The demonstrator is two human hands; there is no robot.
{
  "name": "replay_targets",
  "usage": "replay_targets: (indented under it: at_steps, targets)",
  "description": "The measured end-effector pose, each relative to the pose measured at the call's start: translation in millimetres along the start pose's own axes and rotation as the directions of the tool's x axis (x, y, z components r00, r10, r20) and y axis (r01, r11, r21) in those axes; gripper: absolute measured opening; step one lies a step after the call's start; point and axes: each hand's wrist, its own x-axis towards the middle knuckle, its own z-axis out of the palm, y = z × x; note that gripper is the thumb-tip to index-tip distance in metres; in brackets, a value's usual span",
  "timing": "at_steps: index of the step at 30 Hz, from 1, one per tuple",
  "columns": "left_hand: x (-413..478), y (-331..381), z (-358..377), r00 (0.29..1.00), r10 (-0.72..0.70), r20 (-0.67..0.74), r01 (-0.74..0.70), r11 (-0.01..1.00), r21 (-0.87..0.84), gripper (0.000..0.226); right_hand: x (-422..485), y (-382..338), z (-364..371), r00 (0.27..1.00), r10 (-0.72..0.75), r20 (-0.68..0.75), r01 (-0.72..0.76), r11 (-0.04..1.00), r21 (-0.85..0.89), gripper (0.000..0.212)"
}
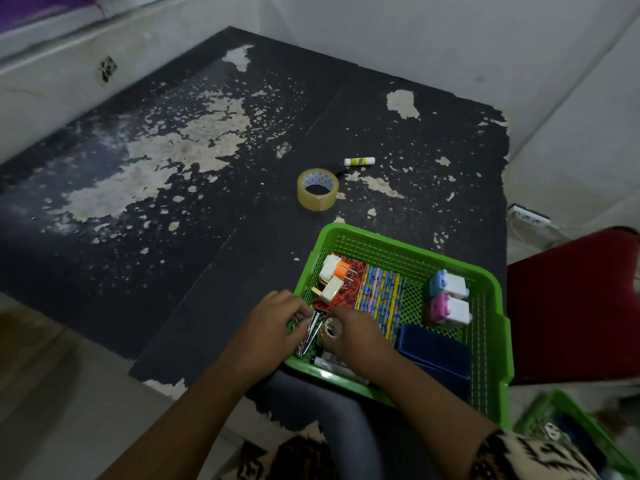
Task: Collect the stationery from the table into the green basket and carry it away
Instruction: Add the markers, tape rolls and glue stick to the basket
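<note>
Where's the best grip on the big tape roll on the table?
The tape roll lies flat, hole up. Come from above on its near side: thumb in the open core, fingers outside, pinching the ring wall. The glue stick beyond it lies apart, so probably no obstruction.

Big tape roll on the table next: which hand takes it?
Probably left: the left hand is at the basket rim, with bare table up to the tape roll; the right hand would reach across the basket.
</note>
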Motion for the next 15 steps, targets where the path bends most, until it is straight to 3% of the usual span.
replay_targets:
  at_steps: [5,8,12,15]
  targets:
    - [0,1,-2,1.000,-0.006,0.015,0.006,1.000,-0.010,0.011,1,8,-12,0.997,0.017,-0.078,-0.016,1.000,0.015,0.027]
    - [0,2,-2,1.000,-0.009,0.019,0.009,1.000,0.009,0.011,0,17,-21,0.999,-0.010,-0.044,0.006,0.995,-0.095,0.036]
    - [2,10,-1,0.996,0.046,0.074,-0.063,0.969,0.241,0.011,2,19,-20,0.988,-0.143,0.067,0.156,0.948,-0.277,0.045]
    - [7,31,4,0.973,-0.003,0.233,-0.102,0.892,0.440,0.005,4,17,-21,0.972,-0.204,0.119,0.234,0.900,-0.368,0.053]
